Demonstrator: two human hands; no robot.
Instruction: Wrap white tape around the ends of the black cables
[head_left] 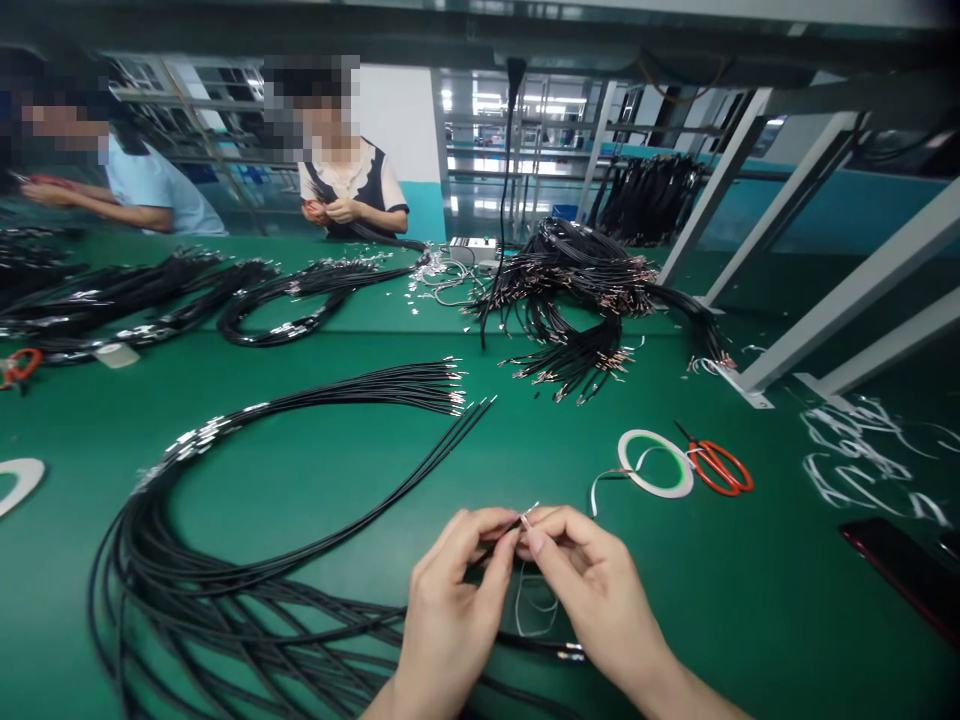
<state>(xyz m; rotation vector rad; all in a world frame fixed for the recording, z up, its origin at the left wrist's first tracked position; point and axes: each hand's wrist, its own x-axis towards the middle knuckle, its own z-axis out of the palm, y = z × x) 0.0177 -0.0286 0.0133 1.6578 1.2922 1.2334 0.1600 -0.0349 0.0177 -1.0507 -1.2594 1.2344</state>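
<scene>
Close together at the lower middle, both hands work at one cable end. My left hand (457,600) pinches a black cable near its tip, thumb against fingers. Thumb and index finger of my right hand (600,590) are pressed on the same pale, shiny tip (531,512), touching the left fingertips. A thin whitish strip (536,632) hangs in a loop below the fingers. Black cables (225,590) curve round on the left, their bare ends (454,390) pointing right. More cable ends (570,652) lie beneath my right hand.
On the green table (555,450) are a white tape roll (624,470), orange-handled scissors (724,470), white strips (862,450) and a dark phone (900,570). Cable heaps (577,265) lie farther back. Metal legs (862,290) rise at right. Across the table two people (352,190) handle things.
</scene>
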